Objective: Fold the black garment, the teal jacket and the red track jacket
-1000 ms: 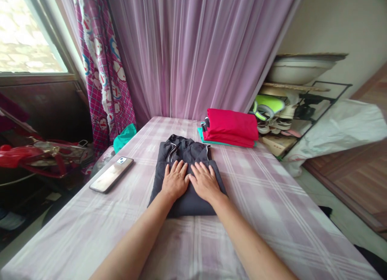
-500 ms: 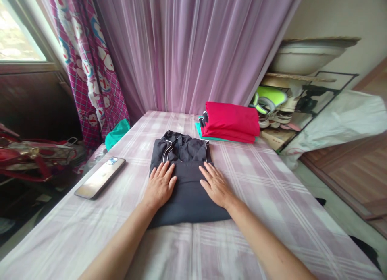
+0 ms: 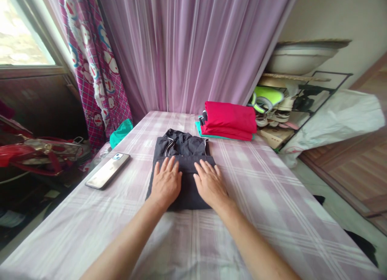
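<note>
A folded dark grey garment [image 3: 183, 151] with thin white piping lies in the middle of the checked tablecloth [image 3: 272, 199]. My left hand [image 3: 165, 181] rests flat on its left half, fingers spread and pointing away from me. My right hand [image 3: 210, 182] lies flat on its right half, fingers also stretched out. Both palms press on the folded lower part, a small gap between them. Neither hand holds anything.
A phone [image 3: 108, 175] lies face down left of the garment. A stack of folded red and teal clothes [image 3: 230, 121] sits at the far end. A teal cloth [image 3: 120, 133] hangs off the left edge. A shoe rack [image 3: 287, 110] and white bag [image 3: 341, 119] stand at right.
My hands spread apart to the garment's edges half a second ago, then came back toward its middle. The camera view shifted slightly.
</note>
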`<state>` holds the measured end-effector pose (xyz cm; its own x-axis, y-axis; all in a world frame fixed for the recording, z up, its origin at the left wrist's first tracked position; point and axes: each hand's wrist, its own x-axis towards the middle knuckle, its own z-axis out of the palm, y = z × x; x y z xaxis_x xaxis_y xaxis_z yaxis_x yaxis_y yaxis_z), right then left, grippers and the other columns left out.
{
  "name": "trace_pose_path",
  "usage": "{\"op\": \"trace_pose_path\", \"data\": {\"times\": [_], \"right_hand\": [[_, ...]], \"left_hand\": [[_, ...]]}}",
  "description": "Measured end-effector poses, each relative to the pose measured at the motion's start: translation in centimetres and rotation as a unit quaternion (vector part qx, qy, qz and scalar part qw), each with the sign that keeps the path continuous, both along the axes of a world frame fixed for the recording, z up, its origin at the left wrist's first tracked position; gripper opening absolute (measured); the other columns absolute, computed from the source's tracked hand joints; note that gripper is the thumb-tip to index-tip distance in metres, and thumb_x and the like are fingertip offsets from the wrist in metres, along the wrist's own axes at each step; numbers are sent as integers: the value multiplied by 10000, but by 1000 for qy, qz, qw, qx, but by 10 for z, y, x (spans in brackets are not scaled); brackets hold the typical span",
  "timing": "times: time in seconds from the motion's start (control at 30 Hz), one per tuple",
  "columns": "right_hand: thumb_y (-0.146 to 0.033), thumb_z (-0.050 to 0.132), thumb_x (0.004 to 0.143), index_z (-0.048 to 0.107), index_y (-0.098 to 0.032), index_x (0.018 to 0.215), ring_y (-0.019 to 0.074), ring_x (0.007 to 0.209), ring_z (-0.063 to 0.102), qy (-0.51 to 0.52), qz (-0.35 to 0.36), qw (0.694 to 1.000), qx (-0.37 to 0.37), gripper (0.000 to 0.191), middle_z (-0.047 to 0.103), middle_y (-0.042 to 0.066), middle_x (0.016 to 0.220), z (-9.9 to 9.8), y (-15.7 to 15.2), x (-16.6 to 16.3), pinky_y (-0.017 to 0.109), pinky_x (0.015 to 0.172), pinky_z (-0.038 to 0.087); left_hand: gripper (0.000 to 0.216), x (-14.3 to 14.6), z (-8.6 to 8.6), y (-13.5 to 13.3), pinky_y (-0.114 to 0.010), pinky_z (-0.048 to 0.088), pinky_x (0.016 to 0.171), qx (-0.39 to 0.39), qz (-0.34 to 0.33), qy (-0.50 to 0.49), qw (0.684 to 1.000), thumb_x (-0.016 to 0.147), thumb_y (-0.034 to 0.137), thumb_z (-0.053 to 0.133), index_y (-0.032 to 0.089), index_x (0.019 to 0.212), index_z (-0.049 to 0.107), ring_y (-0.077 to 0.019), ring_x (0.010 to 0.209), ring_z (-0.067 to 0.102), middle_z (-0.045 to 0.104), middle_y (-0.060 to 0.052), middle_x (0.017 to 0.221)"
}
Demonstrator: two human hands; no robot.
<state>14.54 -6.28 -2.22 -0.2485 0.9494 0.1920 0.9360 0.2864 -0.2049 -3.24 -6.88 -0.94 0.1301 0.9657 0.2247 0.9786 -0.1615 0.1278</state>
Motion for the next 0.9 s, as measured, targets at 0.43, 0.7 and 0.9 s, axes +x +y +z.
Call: {"op": "trace_pose_path", "data": {"times": [0.43, 0.7, 0.9], "right_hand": [[-370, 445, 986, 442, -194, 1493, 271, 1457, 337, 4, 157, 987, 23, 536, 376, 124, 1575, -27, -17, 42, 513, 1188, 299], [-342, 657, 828, 411, -212, 1502, 264, 1448, 359, 68, 241, 968, 25, 729, 410, 129, 1556, -49, -27, 110, 492, 1161, 380], [-85, 539, 813, 525, -239, 1392, 214, 1304, 549, 88, 247, 960, 97, 599, 583, 93, 1416, -50, -31, 132, 433, 1093, 480]], "left_hand": [[539, -63, -48, -4, -494, 333, 1164, 4, -110, -9, 994, 1016, 479, 276, 295, 1511, 386, -258, 1455, 354, 414, -56, 1570], [389, -96, -32, -29, -451, 426, 1090, 66, -246, -71, 965, 961, 504, 459, 203, 1148, 619, -247, 1199, 586, 640, -125, 1271], [566, -122, -10, -41, -423, 480, 1039, 0, -364, -1, 931, 857, 635, 579, 202, 1221, 597, -256, 1144, 632, 678, -120, 1235]]}}
